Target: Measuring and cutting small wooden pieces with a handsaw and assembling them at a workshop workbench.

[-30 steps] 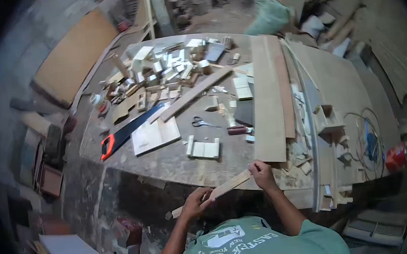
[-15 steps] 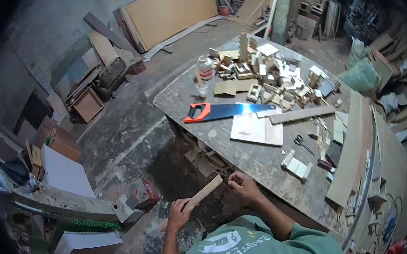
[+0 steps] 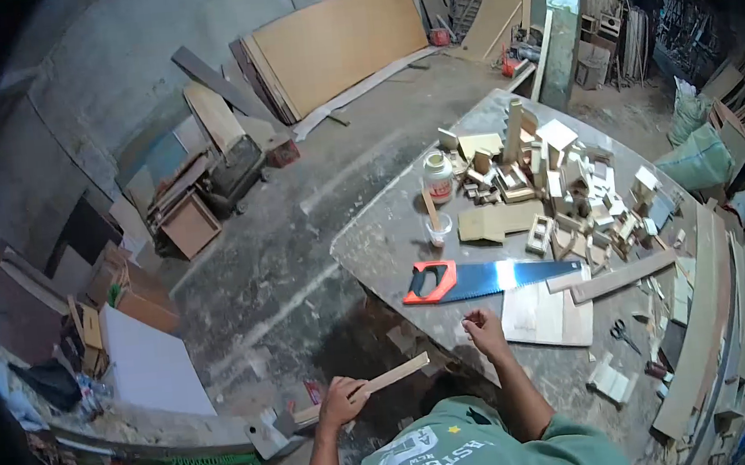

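The left hand (image 3: 340, 403) is closed around a thin wood strip (image 3: 378, 384), out past the edge of the counter (image 3: 374, 246) and above the floor (image 3: 298, 204). The strip sticks out to the right, away from the hand. The right hand (image 3: 485, 331) rests at the near edge of the counter with its fingers curled; I cannot tell if it holds anything. Just to its right lies a pale flat board (image 3: 546, 314). Just behind the hand lies a saw (image 3: 476, 278) with a red handle and a blue blade. To the right of the board are small scissors (image 3: 621, 331). Farther back stand a small clear cup (image 3: 438, 229) with a stick in it and a white jar (image 3: 438, 177). Beside them is a big pile of little wood blocks (image 3: 565, 182). Far off, big brown boards (image 3: 336, 43) lean on the wall.
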Demonstrator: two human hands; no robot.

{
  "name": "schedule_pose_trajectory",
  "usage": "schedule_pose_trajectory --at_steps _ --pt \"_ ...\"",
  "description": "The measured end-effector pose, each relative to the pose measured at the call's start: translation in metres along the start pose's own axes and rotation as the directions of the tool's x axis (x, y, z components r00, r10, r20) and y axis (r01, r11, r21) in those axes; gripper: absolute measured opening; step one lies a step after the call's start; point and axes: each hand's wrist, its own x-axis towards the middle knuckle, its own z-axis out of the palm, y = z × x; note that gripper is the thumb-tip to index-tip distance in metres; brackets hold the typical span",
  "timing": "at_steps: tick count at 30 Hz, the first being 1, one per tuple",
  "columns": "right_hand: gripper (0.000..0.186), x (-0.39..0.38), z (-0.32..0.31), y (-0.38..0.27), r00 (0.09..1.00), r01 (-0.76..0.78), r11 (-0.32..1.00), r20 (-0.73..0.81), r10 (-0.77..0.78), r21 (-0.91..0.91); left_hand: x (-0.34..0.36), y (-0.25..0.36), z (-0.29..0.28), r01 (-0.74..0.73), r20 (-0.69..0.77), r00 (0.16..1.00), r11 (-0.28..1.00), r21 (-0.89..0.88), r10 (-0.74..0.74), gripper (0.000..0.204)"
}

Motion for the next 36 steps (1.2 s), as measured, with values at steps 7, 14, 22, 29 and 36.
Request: schedule_pose_trajectory --at_steps 7,14,22,29,36 --pt "0.032 0.119 0.054 -0.035 0.995 0.076 0.846 0.097 -0.029 -0.527 0.116 -0.050 -0.027 0.001 0.051 0.999 0.999 -0.053 0.002 0.031" --pt "0.031 0.165 0.087 -0.039 0.987 -0.131 0.782 -0.003 0.162 -0.609 0.242 -0.111 -0.041 -0.192 0.204 0.954 0.969 -0.153 0.221 0.033" --pt "0.048 0.153 0.162 -0.058 0.854 -0.491 0.639 -0.472 0.220 -0.592 0.423 -0.221 -0.032 -0.540 0.481 0.602 0.769 -0.344 0.638 0.038" --pt "0.041 0.178 0.205 -0.078 0.540 -0.808 0.393 -0.818 0.199 -0.439 0.525 -0.240 -0.034 -0.712 0.514 0.005 0.364 -0.601 0.858 0.041" --pt "0.031 0.167 0.261 -0.119 0.214 -0.749 0.654 -0.973 0.083 -0.109 0.540 -0.280 -0.060 -0.695 0.379 -0.063 0.232 -0.681 0.923 0.038"
